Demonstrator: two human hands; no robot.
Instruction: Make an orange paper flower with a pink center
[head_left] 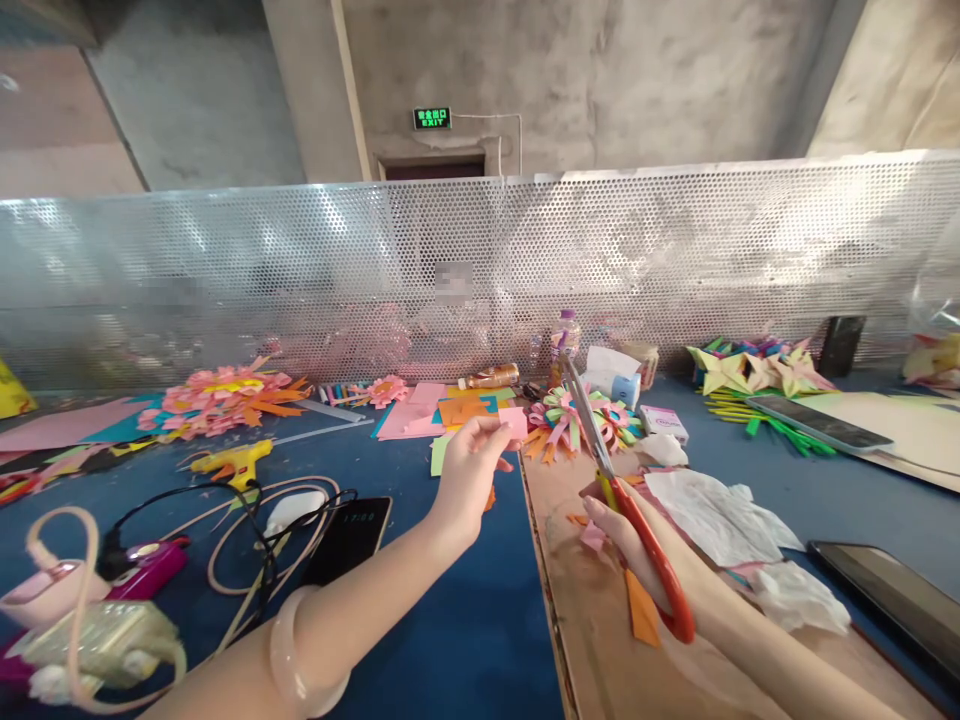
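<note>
Near the centre of the frame the left hand (469, 470) is raised above the blue table (465, 620), its fingertips pinched on a small pink paper piece (513, 421) held out flat, so that its free edge faces the blades. Just right of centre the right hand (637, 545) is closed through the orange handles of the scissors (615, 480); the blades point up and away toward the paper but stop short of it, and whether they are parted cannot be made out. The right forearm rests over a brown cardboard sheet (585, 620), which seems to serve as a cutting mat, with orange and pink scraps (641, 610) lying on it beside the hand. Behind the blades sits a layered paper flower (577, 420), and a larger pink and orange one (225, 395) lies at the left. A yellow glue gun (232, 462) and a dark phone (349, 535) lie in the lower left among cables, within easy reach. Crumpled white tissue (712, 515) lies to the right, and a perforated metal screen (480, 260) closes off the back of the table
</note>
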